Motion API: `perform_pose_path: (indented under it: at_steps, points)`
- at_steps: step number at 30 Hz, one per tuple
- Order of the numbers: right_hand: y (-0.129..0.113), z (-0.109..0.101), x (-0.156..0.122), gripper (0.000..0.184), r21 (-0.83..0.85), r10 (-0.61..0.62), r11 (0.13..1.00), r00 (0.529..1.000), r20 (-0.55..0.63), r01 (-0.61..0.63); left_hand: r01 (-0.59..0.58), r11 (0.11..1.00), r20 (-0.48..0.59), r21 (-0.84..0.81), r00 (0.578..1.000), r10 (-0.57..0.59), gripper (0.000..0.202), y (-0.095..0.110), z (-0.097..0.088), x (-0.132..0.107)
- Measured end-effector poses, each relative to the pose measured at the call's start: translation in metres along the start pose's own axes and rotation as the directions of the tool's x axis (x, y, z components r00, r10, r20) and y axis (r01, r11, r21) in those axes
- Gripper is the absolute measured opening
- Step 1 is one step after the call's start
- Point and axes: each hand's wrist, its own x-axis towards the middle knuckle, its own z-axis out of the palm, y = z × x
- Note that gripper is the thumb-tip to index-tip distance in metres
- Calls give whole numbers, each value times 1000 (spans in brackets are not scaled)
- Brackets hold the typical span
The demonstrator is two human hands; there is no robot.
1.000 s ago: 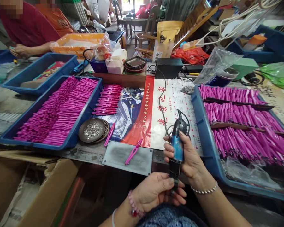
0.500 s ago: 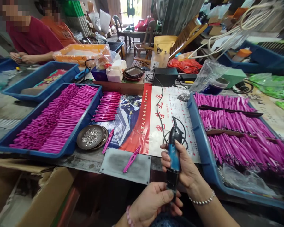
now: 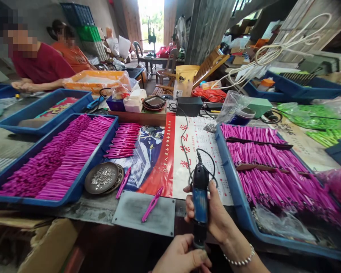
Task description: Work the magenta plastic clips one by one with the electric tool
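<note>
Right hand [image 3: 220,222] wrapped around corded tool [image 3: 200,206]

It's near the front edge of the table [image 3: 98,213]; left hand [image 3: 177,256] seems closed around its dim lower end. Leftward, one pink piece [image 3: 150,208] lies on a gray plate [image 3: 130,212].

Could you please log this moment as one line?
right hand: grips blue-black corded tool | left hand: holds tool's lower end | pink piece: mostly on grey plate
</note>
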Motion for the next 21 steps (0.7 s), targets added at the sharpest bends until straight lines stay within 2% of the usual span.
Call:
perform_pose_path:
  at_steps: [7,10,13,18,21]
  points:
    - [-7,-2,-6,66,-11,3,1000,999,-42,-3,10,1000,-129,17,992,-8,36,1,14,-4]
    - [-7,-5,-7,61,-6,20,1000,999,-49,-20,27,998,-86,-62,996,-33,37,-1,13,-4]
    - [-4,-8,-7,47,-2,49,999,998,-45,-49,65,987,-33,-149,997,-70,43,-4,9,-4]
    - [0,-9,-8,35,-3,91,996,995,-29,-92,159,963,123,-218,983,-135,47,-9,-1,-4]
    - [1,-7,-7,35,-13,87,996,996,-29,-87,153,964,103,-217,986,-134,47,-10,0,-3]
